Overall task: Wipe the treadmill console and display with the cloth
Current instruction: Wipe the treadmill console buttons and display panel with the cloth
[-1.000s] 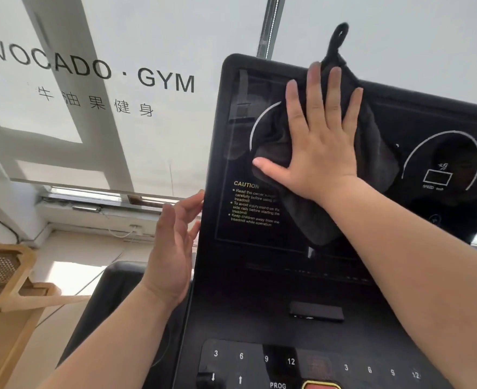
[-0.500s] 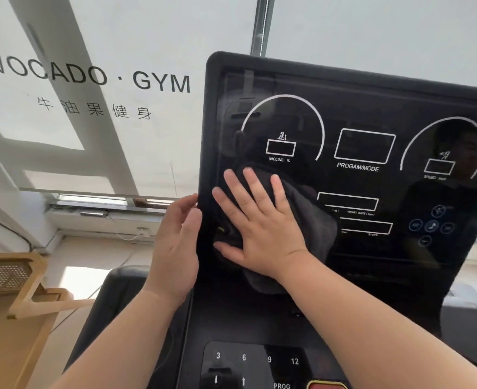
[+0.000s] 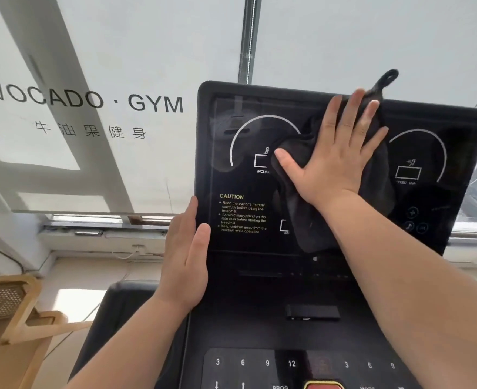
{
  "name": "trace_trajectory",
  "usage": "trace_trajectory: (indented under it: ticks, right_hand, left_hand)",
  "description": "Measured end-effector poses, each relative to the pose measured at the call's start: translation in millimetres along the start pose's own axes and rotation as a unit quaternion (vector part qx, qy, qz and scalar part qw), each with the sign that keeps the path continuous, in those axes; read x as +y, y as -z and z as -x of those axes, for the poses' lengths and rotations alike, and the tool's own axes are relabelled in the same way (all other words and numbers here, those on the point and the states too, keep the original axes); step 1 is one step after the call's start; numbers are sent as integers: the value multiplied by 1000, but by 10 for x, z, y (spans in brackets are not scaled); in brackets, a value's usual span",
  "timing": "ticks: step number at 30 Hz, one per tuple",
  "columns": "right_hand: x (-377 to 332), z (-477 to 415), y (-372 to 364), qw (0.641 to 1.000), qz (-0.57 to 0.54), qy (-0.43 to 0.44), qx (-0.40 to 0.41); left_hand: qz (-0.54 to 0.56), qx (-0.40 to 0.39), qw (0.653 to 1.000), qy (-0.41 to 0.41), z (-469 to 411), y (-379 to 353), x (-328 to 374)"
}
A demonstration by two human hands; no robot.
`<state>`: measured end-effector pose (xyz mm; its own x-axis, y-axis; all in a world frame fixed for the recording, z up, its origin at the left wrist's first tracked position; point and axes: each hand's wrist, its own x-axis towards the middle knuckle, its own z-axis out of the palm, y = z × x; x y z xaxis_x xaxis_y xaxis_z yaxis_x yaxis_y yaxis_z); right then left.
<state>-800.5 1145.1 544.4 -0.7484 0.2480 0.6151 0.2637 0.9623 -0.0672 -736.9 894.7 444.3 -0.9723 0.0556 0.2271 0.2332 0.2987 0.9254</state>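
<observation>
Palm and spread fingers of the right hand (image 3: 335, 161) make the working grip: flat and open, nothing pinched, pressing the dark cloth (image 3: 310, 209) against the upper middle of the display (image 3: 259, 108). The fingertips reach almost to the top edge of the panel, and the cloth's hanging loop (image 3: 387, 78) pokes up past that edge. Most of the cloth trails below and to the left of the palm, down over the centre of the glass, so the covered strip runs roughly up and down the panel.

From this grip, unwiped glass lies on both sides: the incline dial (image 3: 259, 153) and the caution text (image 3: 241, 214) to the left, the speed dial (image 3: 417, 161) and small round icons to the right. My judgement is that the next stroke turns on this sideways choice, since the hand is already at the top limit and can only go down or across.

The left hand (image 3: 187, 262) holds no cloth; it lies open along the left edge of the display, fingers straight, thumb on the front face, apparently steadying the panel. It is nearer the incline side, but the right hand alone carries the cloth.

Below the display, the console (image 3: 259, 318) with its numbered keys (image 3: 268, 363) appears untouched by the cloth at this moment and lies well beneath the grip.
</observation>
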Motion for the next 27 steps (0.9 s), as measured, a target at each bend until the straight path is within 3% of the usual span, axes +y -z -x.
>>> trace_trajectory:
  ticks: [3, 7, 11, 14, 18, 24, 27]
  right_hand:
    - [-286, 45, -25, 998, 0, 55, 0]
    - [-451, 485, -240, 981, -2, 192, -4]
    - [-85, 1037, -499, 954, 8, 299, -2]
    - [397, 1193, -572, 946, 31, 323, 7]
    - [883, 985, -462, 964, 46, 260, 9]
    - [766, 0, -7, 1000, 24, 18, -1]
    - [429, -196, 96, 1000, 2, 16, 6]
  left_hand:
    - [11, 27, 1000, 0, -6, -30, -9]
    - [-20, 45, 999, -13, 17, -98, 12]
    - [-51, 63, 996, -24, 12, -133, 15]
    - [-59, 66, 996, -15, 1, -143, 37]
    - [-58, 51, 997, 1, -7, -132, 91]
    - [-55, 17, 998, 15, -31, -28, 148]
    - [-61, 23, 998, 21, -41, 8, 171]
